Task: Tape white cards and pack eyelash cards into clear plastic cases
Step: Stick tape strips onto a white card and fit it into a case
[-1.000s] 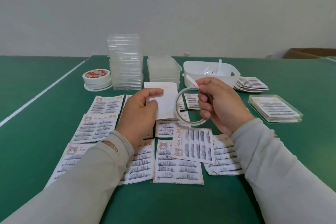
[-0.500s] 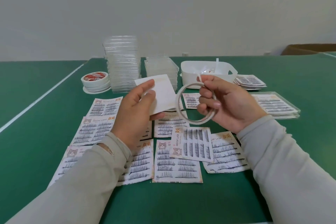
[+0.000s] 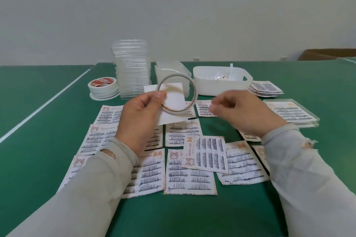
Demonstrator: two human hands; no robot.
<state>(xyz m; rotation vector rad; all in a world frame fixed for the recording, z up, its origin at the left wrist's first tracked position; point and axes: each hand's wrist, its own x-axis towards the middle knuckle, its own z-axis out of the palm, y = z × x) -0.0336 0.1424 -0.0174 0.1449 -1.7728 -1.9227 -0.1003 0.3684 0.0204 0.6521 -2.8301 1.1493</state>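
My left hand (image 3: 140, 115) holds a blank white card (image 3: 174, 102) above the table. Its thumb pinches a thin tape ring (image 3: 195, 92) against the card's front. My right hand (image 3: 240, 113) is blurred and hangs to the right of the ring, apart from it; its fingers look curled, but I cannot make out anything in them. Several eyelash cards (image 3: 189, 175) with cat prints lie spread on the green table under both hands. A tall stack of clear plastic cases (image 3: 133, 71) stands behind, with a shorter stack (image 3: 171, 67) beside it.
A white bin (image 3: 221, 86) with paper scraps sits behind my right hand. Stacked tape rolls (image 3: 103, 86) lie at the back left. Filled clear cases (image 3: 290, 113) and a pile of eyelash cards (image 3: 265, 88) lie at the right. A cardboard box (image 3: 327, 55) is far right.
The tape ring has passed from my right hand to my left, which now pinches it against the white card. My right hand has let go and moved away to the right.
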